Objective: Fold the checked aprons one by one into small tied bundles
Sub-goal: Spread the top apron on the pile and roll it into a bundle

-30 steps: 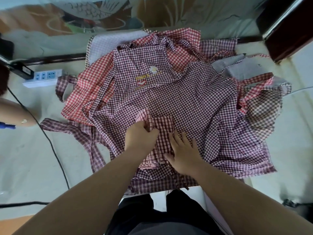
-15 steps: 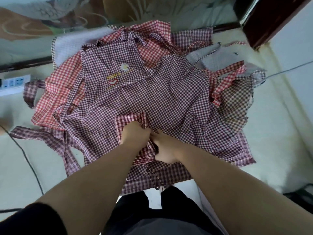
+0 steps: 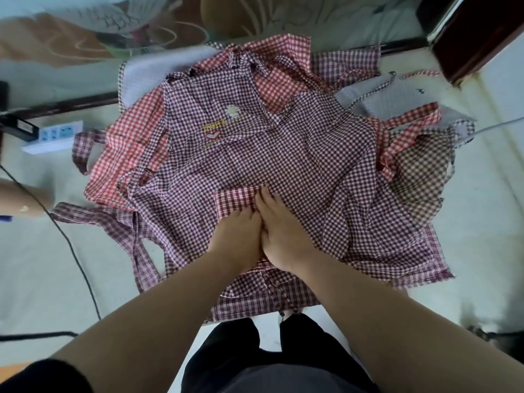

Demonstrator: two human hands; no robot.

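Across the pale surface (image 3: 42, 265) spreads a loose heap of checked aprons (image 3: 133, 143), red ones underneath and to the far side. On top lies a dark maroon checked apron (image 3: 283, 154), open and wrinkled, its near hem at the surface's front edge. A folded band (image 3: 235, 198) of it sits near the middle. The two hands are together, touching side by side on this apron: the right hand (image 3: 283, 236) presses flat with straight fingers, while the left hand (image 3: 236, 236) curls its fingers at the band, and whether it pinches cloth cannot be told. A black cable (image 3: 76, 256) runs at left, near a power strip (image 3: 54, 136). A daisy emblem (image 3: 232, 111) marks the bib.
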